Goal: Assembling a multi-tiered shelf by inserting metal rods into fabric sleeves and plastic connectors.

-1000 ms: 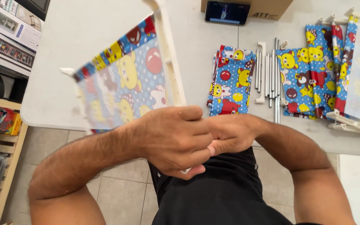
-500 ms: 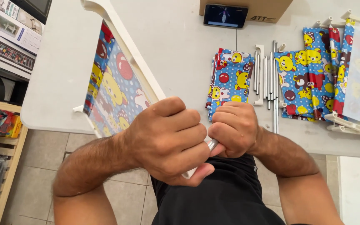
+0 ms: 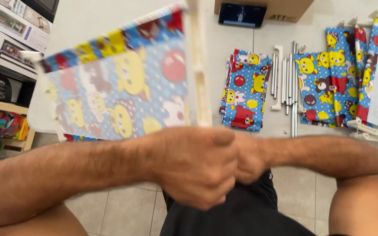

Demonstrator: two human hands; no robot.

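My left hand (image 3: 197, 168) is closed in a fist at the foot of a cream plastic frame bar (image 3: 196, 70) that carries a blue cartoon-print fabric panel (image 3: 119, 89). The panel stands up in front of me, blurred, spreading to the left of the bar. My right hand (image 3: 248, 159) presses against the left one from the right; its fingers are mostly hidden behind the left fist, so its grip on the bar's lower end cannot be made out clearly.
On the white table (image 3: 110, 13) lie a folded stack of the same print fabric (image 3: 243, 89), a bundle of white rods (image 3: 287, 78), more fabric panels on frames (image 3: 355, 65), and a cardboard box with a phone (image 3: 243, 14). Shelves stand at left (image 3: 1, 87).
The fabric panel has swung round from edge-on to facing me and spreads wider to the left. Both hands stay clasped at its base, slightly lower in view.
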